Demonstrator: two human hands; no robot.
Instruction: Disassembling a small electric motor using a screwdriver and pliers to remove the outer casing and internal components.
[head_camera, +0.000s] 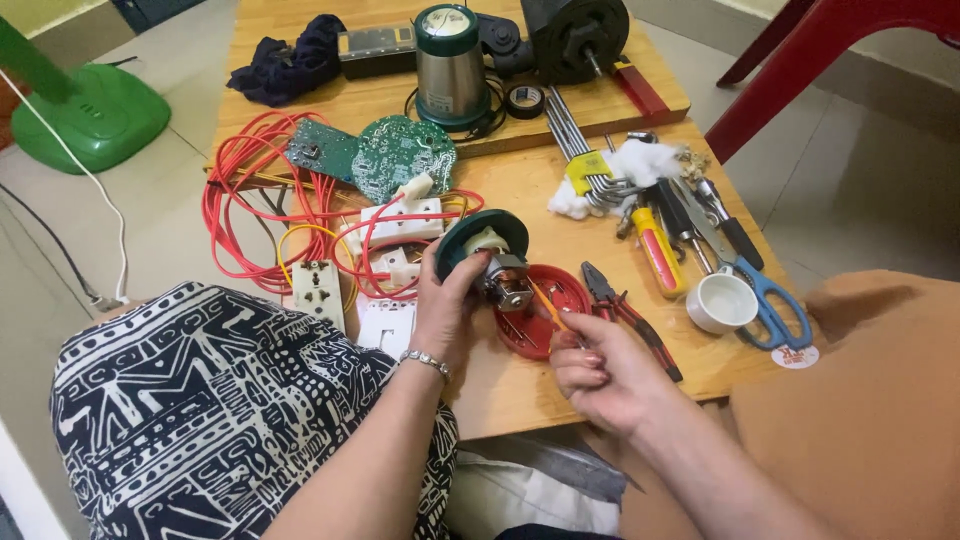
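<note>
The right hand (600, 370), near the surface's (520, 390) front edge, pinches a thin orange tool (548, 305) poking the motor (490, 262), which the left hand (445, 305) grips above a red cover (560, 295). A steady motor and light pressure would serve best.

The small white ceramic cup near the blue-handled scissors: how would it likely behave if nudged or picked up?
The small white ceramic cup stands upright on the wooden table, squat and wide, so a nudge would probably slide it rather than tip it. It looks glazed, so possibly slippery and chippable if dropped. It appears to touch the blue-handled scissors, which might shift along with it.
</note>
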